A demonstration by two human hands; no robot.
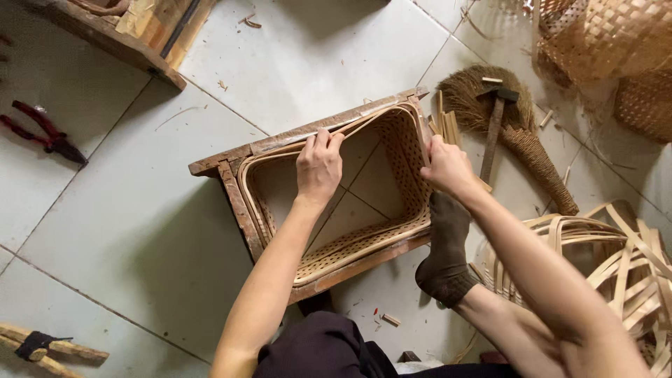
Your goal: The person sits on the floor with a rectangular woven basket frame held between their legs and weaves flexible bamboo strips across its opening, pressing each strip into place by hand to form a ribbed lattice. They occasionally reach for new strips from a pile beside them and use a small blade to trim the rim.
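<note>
Down on the tiled floor (315, 63), head view: a rectangular woven basket (399, 161) sits inside a rough wooden frame (231, 203), which seems to serve as a form keeping its walls square. Left hand (318, 168) is clamped over the far rim, fingers curled onto a thin bamboo strip (364, 122) running along that edge, pressing it flat. Right hand (448, 168) pinches the same rim at the corner, closed on it. A socked foot (444, 245) braces the frame's near side. Hammer (493, 122) and brush (518, 133) lie just beyond, red pliers (42, 133) well apart.
</note>
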